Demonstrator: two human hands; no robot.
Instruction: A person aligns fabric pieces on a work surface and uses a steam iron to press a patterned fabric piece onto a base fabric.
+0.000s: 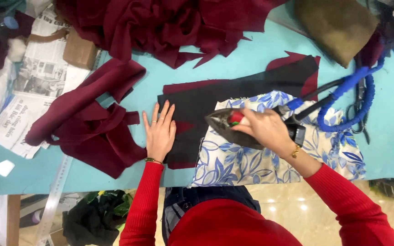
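Left hand (pixel 159 132): I see it flat, fingers spread, palm down on the dark fabric piece (pixel 215 98) at its left edge — pinning it to the desk (pixel 251 54).
Right hand (pixel 265 130): wrapped around the handle of the iron (pixel 231 130), fingers closed over it; the iron sits on the blue floral cloth (pixel 270 159).
Dark fabric piece: black with maroon showing at its edges and corners, lying flat across the middle of the desk, its right part under the floral cloth.
Floral cloth: white with blue leaves, laid over the near right part of the dark piece, reaching the desk's front edge.
Iron: dark sole pointing left, red part on top, cord wrapped in blue coil (pixel 361 100) trailing right.
Doing it well, as I judge: I'd keep the left hand clear of the iron's tip, hold the layers taut, and keep the iron on the cloth — never on bare fabric.
Around: 1 maroon strip bundle (pixel 87 123) just left of the hand, a maroon heap (pixel 160 23) behind, newspaper (pixel 37 82) far left, scissors (pixel 359 109) right.
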